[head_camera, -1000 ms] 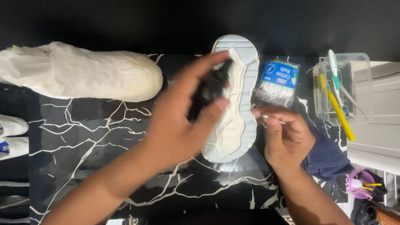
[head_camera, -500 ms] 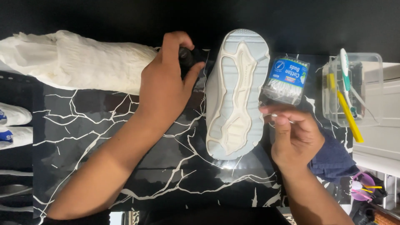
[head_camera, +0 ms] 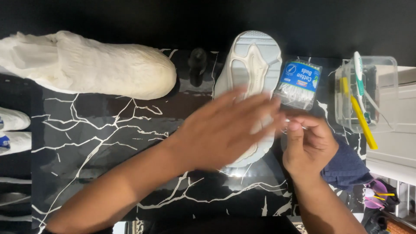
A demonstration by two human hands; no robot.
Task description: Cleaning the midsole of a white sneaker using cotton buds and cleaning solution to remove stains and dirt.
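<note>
Closest to you, your left hand (head_camera: pixel 225 130) is spread flat with the fingers apart, blurred, and it holds nothing; it hovers over the near half of the upturned white shoe (head_camera: pixel 251 69), so I cannot tell if the palm touches the sole. Your right hand (head_camera: pixel 307 145) is beside it, near the right edge of the black marble table (head_camera: pixel 108 143); thumb and forefinger are pinched together on something thin and pale, perhaps a cotton bud, too small to be sure; the other fingers are curled so the grip is steady. Under that wrist lies a dark blue cloth (head_camera: pixel 346 167), close for wiping. The shoe lies sole up in the middle of the table, its toe toward the far edge, so the sole faces you. Just beside it on the right is a packet of cotton buds (head_camera: pixel 298 84), within short reach of the right hand; further right a clear plastic box (head_camera: pixel 368 93) keeps toothbrushes together. At the far edge stands a small dark bottle (head_camera: pixel 198 60); at the far left corner lies the second white shoe (head_camera: pixel 86 65), on its side, out of the way.
</note>
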